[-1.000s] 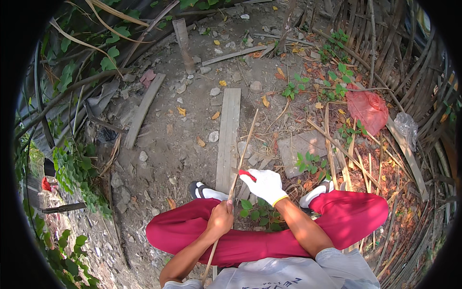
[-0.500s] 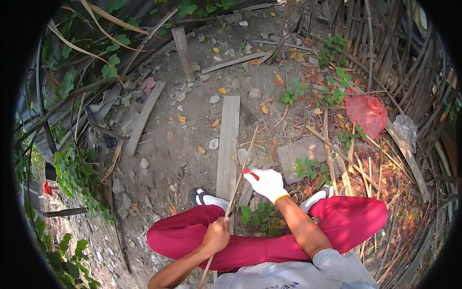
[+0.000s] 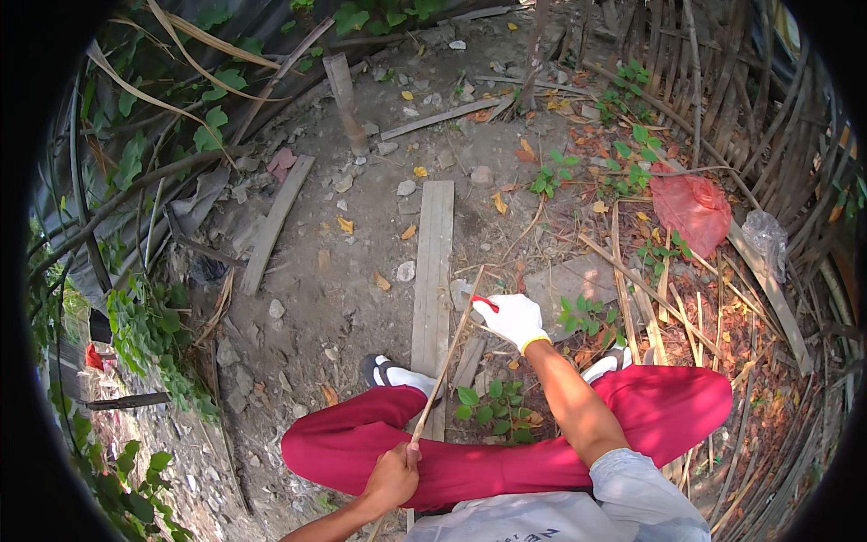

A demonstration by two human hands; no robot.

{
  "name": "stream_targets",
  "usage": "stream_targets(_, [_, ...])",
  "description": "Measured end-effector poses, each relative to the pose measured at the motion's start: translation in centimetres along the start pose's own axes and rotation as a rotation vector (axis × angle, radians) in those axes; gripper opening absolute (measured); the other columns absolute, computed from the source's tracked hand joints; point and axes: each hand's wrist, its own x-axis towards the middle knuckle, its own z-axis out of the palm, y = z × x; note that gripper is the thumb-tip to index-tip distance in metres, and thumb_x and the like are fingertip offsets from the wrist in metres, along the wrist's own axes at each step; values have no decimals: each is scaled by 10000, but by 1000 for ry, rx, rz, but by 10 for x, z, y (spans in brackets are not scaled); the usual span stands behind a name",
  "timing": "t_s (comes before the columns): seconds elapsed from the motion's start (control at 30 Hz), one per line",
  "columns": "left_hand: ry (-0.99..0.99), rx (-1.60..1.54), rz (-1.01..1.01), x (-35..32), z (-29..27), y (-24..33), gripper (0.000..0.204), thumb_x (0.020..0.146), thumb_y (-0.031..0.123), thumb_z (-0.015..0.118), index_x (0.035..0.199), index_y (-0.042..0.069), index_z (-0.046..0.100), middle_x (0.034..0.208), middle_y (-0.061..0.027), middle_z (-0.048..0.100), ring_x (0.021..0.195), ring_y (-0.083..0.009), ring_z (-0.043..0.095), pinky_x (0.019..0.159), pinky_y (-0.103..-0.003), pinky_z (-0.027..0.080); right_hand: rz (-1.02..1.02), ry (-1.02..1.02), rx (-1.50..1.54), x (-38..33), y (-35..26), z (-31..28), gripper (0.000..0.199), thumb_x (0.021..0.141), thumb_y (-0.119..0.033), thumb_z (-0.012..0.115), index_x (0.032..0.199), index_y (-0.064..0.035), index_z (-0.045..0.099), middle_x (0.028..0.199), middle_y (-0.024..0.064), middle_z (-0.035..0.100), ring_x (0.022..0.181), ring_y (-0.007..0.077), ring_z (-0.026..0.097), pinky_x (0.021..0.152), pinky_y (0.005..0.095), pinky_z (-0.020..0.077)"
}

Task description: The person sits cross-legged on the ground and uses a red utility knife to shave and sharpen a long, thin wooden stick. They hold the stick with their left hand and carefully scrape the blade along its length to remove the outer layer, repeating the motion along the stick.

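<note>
A long, thin wooden stick [image 3: 445, 366] slants across my lap, its far tip pointing away from me. My bare left hand [image 3: 395, 476] is closed around it over the red trousers, and its lower end continues below that hand. My right hand [image 3: 512, 321], in a white knit glove with a yellow cuff, is closed on a small red-handled tool [image 3: 486, 303]. The tool meets the stick a little below its far tip. Its blade or working end is too small to make out.
A grey plank [image 3: 433, 262] lies ahead on the dirt, partly under the stick. Split strips [image 3: 646, 289] and a red plastic bag [image 3: 689, 212] lie to the right beside a stick fence [image 3: 777, 144]. A wooden post [image 3: 346, 104] stands at the far left. Small plants [image 3: 495, 411] grow between my feet.
My right hand has slid forward along the stick toward its far tip. My left hand and the stick have drawn back toward me and slightly left.
</note>
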Motion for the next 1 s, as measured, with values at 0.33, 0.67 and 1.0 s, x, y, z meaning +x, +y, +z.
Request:
stream_targets(0.33, [150, 131, -34, -78, -11, -109, 425, 1096, 355, 443, 916, 57, 688, 630, -52, 595, 564, -174, 571, 524, -343, 411, 248, 192, -66, 55, 94, -16, 590, 956, -619, 520, 997, -90, 779, 1041, 181, 750, 1017, 393, 704, 899, 475, 553])
stream_targets(0.67, [10, -46, -44, -47, -22, -10, 399, 1091, 334, 460, 1021, 1, 668, 778, -221, 665, 768, -417, 696, 707, -473, 529, 123, 11, -95, 9, 92, -56, 653, 952, -650, 524, 1085, -62, 776, 1085, 235, 729, 1010, 401, 695, 889, 473, 535])
stream_targets(1.0, [51, -106, 1, -47, -7, -20, 383, 1093, 336, 466, 1040, 12, 662, 751, -195, 651, 728, -396, 685, 684, -458, 520, -11, 398, 875, 5, 64, -51, 444, 917, -419, 743, 852, 12, 658, 650, 46, 539, 642, 122, 474, 611, 331, 422])
